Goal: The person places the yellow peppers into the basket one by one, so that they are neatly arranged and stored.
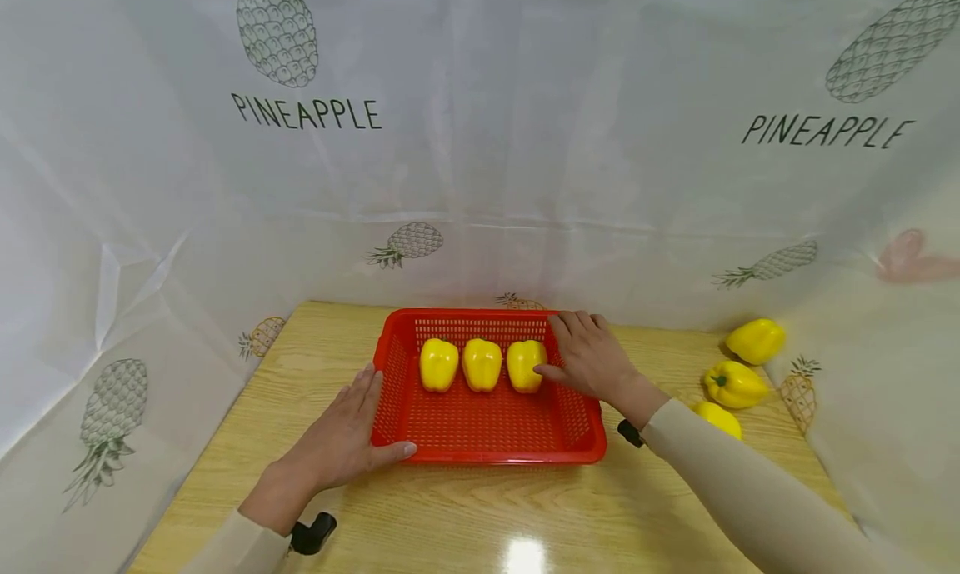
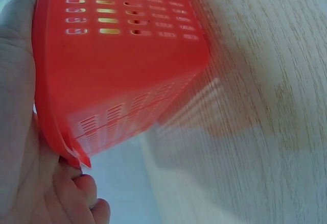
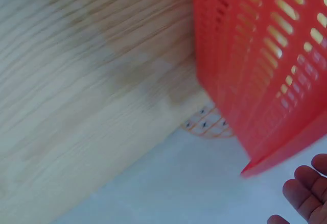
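- Three loose peppers (image 1: 736,385) lie along the table's right edge, from its far right corner toward the near side, well apart from the basket (image 1: 491,456).
- The right sleeve (image 1: 738,482) hides part of the nearest loose one.
- The right hand (image 1: 596,361) covers the basket's far right corner; its fingers are spread, gripping nothing, and its thumb reaches over the rightmost pepper inside.
- The left hand (image 1: 337,436) lies against the basket's left rim, fingers extended, thumb across the near left corner, without a closed grip.
- The basket, red and slotted, sits upright by the table's far edge, around its middle.
- Inside, three yellow peppers (image 1: 482,366) stand in a row toward its far wall, its near half bare.
- A black device (image 1: 313,534) shows at the left wrist.
- The table (image 1: 427,524) is pale wood, with a glare at its near edge.
- White sheeting (image 1: 562,157), printed with pineapples, surrounds its far, left and right edges.
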A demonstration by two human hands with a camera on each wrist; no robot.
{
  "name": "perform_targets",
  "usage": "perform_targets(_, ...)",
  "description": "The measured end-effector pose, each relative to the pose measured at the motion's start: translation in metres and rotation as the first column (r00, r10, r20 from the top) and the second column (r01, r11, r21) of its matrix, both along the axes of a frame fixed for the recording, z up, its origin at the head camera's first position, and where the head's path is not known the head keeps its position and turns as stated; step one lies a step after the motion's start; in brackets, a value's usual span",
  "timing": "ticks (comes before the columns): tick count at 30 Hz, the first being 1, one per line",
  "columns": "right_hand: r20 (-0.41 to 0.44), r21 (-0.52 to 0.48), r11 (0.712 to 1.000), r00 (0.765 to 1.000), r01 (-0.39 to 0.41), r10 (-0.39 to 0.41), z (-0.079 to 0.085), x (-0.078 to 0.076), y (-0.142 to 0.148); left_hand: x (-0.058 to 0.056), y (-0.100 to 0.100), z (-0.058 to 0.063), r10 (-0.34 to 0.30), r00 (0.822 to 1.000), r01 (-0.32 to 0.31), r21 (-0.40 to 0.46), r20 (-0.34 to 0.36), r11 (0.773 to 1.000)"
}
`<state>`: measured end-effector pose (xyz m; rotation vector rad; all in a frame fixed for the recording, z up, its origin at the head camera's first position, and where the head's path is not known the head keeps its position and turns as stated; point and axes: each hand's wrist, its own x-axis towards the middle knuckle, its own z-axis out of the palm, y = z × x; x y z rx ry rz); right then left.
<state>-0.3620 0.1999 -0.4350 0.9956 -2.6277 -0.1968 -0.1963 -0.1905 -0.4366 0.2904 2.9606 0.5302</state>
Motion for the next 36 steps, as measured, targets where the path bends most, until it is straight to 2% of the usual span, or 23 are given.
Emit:
perform_targets(6, -0.011, -0.085, 0.995, 0.998, 0.055, -0.056, 0.001, 0.007, 0.034, 0.001, 0.001, -0.001, -0.008, 1.000, 0.008, -0.003, -0.027, 1.000)
perform_targets(11, -0.058, -0.169, 0.984, 0.996, 0.058, -0.069, 0.001, 0.012, 0.067, 0.001, 0.000, -0.002, -0.006, 1.000, 0.006, 0.001, -0.022, 1.000)
perform_targets(17, -0.097, -0.207, 0.975, 0.990, 0.078, -0.100, -0.003, 0.020, 0.114, 0.000, 0.000, -0.003, -0.005, 1.000, 0.005, -0.001, -0.016, 1.000)
perform_targets(22, -0.074, -0.220, 0.965, 0.984, 0.142, -0.161, -0.006, 0.032, 0.147, 0.000, 0.000, -0.001, -0.005, 1.000, 0.005, 0.002, -0.002, 1.000)
perform_targets(26, -0.055, -0.232, 0.953, 0.976, 0.193, -0.211, -0.012, 0.043, 0.170, -0.001, 0.000, -0.001, -0.006, 1.000, 0.006, 0.001, 0.002, 1.000)
perform_targets(32, -0.067, -0.237, 0.950, 0.972, 0.205, -0.226, -0.030, 0.063, 0.198, 0.000, 0.000, -0.002, -0.009, 1.000, 0.009, 0.005, -0.002, 1.000)
perform_targets(36, 0.000, -0.226, 0.943, 0.968, 0.246, -0.252, -0.042, 0.077, 0.208, 0.000, 0.001, -0.001, -0.012, 1.000, 0.012, 0.001, -0.006, 1.000)
